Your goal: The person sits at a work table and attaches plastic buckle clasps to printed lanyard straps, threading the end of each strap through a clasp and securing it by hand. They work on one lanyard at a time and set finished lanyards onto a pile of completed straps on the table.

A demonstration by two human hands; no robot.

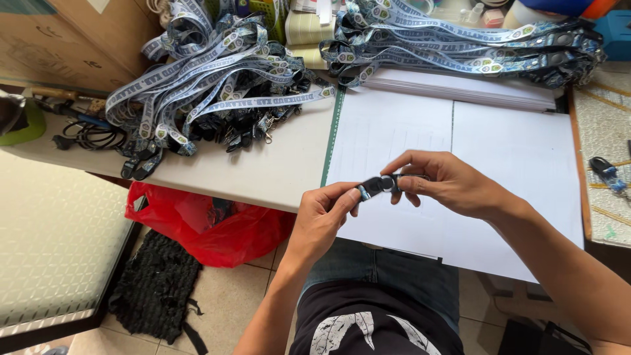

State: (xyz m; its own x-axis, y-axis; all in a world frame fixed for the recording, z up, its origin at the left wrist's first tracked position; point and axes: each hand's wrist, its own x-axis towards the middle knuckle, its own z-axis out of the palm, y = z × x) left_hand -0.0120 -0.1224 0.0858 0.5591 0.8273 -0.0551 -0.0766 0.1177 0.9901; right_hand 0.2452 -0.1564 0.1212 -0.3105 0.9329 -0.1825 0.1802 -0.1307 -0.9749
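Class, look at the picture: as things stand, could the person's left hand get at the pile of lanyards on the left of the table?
Probably yes, but not at once. The left hand and right hand are both pinching a small black clip. Bare tabletop lies between the left hand and the pile of lanyards, with nothing blocking.

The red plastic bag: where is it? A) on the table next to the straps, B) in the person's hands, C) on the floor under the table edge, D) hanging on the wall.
C: the red plastic bag lies on the tiled floor below the edge of the table, while the left hand and right hand hold a small black clip.
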